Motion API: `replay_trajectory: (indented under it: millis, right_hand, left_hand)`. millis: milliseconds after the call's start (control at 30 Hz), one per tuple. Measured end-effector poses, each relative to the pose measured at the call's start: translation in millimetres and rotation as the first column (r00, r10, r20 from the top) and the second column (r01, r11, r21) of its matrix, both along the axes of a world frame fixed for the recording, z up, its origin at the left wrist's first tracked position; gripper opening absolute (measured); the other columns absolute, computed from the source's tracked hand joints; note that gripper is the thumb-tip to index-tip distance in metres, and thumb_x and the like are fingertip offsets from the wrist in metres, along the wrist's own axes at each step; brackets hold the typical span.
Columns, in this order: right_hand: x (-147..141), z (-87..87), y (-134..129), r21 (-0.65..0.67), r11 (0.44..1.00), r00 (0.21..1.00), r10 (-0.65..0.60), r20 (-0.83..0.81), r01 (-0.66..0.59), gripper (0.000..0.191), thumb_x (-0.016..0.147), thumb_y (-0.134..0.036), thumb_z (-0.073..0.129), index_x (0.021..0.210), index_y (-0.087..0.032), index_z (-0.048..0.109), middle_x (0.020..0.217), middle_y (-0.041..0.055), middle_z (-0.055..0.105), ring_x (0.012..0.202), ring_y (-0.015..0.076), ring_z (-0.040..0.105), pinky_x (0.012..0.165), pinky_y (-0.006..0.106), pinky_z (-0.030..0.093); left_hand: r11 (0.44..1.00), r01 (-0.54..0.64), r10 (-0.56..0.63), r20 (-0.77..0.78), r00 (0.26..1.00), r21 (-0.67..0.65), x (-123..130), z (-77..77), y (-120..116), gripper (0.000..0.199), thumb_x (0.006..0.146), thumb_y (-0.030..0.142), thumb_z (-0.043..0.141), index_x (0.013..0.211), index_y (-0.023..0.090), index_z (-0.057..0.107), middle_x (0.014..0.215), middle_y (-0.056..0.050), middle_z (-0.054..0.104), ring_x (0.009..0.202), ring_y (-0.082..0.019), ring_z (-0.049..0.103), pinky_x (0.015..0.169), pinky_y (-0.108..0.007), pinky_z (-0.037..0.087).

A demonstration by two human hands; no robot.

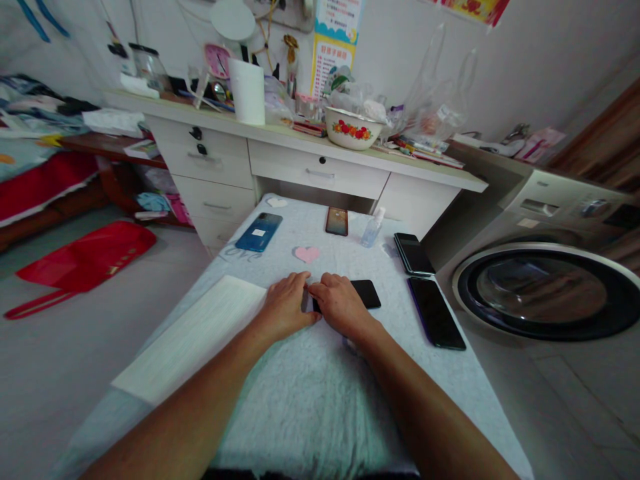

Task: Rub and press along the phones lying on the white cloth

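A black smartphone (367, 294) lies on the cloth-covered table, its middle and left end mostly behind my fingers. My right hand (341, 305) rests over it with curled fingers, closed on the phone. At the phone's left end is my left hand (289, 303), its fingers together and its thumb toward the phone's near edge. The fingertips of both hands almost meet; any small thing between them is hidden. Beside my left wrist lies a long white paper sheet (195, 337). A pink heart (307, 254) shows on the cloth beyond my hands.
A blue phone (259, 232), a brownish phone (337, 221) and a clear spray bottle (373, 228) stand or lie toward the far side. Along the right edge are a dark phone (437, 313) and stacked phones (414, 253). A washing machine (545, 247) stands right.
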State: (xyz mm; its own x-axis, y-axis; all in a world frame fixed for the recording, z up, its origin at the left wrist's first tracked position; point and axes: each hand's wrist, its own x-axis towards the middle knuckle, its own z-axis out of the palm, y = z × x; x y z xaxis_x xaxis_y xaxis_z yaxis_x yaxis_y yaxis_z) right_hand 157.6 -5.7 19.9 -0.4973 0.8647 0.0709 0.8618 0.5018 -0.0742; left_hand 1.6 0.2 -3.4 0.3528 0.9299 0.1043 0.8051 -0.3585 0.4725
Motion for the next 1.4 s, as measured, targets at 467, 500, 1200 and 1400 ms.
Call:
replay_trajectory:
  millis: [467, 500, 1200, 1400]
  right_hand:
    - [-2.0, -1.3, 3.3, -0.005, 0.998, 0.998, -0.063, -0.009, 0.063, 0.031, 0.099, -0.029, 0.038, 0.110, -0.022, 0.066, 0.096, 0.0070, 0.058, 0.091, 0.0181, 0.052, 0.080, 0.030, 0.033]
    - [-2.2, -2.0, 4.2, 0.000, 0.998, 0.998, -0.066, -0.010, 0.066, 0.031, 0.099, -0.030, 0.038, 0.110, -0.022, 0.066, 0.096, 0.0071, 0.058, 0.090, 0.0183, 0.051, 0.080, 0.031, 0.033]
    - [4.3, -4.4, -7.3, -0.004, 0.998, 0.996, 0.068, -0.062, -0.069, 0.027, 0.096, -0.026, 0.042, 0.088, -0.017, 0.067, 0.086, 0.0059, 0.057, 0.079, 0.0161, 0.051, 0.074, 0.028, 0.033]
    - [8.2, -1.0, -15.0, -0.001, 0.995, 0.991, 0.104, -0.085, -0.104, 0.026, 0.096, -0.026, 0.044, 0.084, -0.018, 0.065, 0.083, 0.0042, 0.055, 0.078, 0.0155, 0.048, 0.070, 0.028, 0.030]
  left_hand:
    - [1.000, 0.006, -0.006, -0.007, 1.000, 0.025, -0.3, -1.3, -0.8, 0.075, 0.067, 0.040, 0.071, 0.130, 0.015, 0.040, 0.122, -0.013, 0.055, 0.115, -0.031, 0.052, 0.095, -0.041, 0.040]
    - [1.000, 0.007, -0.007, -0.009, 1.000, 0.025, -0.2, -0.6, -0.9, 0.075, 0.067, 0.041, 0.071, 0.130, 0.015, 0.040, 0.122, -0.013, 0.056, 0.115, -0.031, 0.053, 0.095, -0.041, 0.040]
    - [1.000, 0.012, -0.013, -0.009, 1.000, -0.015, -0.7, 1.4, -0.4, 0.066, 0.067, 0.035, 0.069, 0.126, 0.019, 0.044, 0.120, -0.010, 0.056, 0.113, -0.028, 0.054, 0.092, -0.038, 0.042]
    - [0.999, 0.026, -0.026, -0.012, 1.000, -0.023, -3.0, -2.0, 0.6, 0.065, 0.067, 0.039, 0.069, 0.125, 0.021, 0.045, 0.123, -0.009, 0.054, 0.115, -0.028, 0.053, 0.093, -0.038, 0.041]
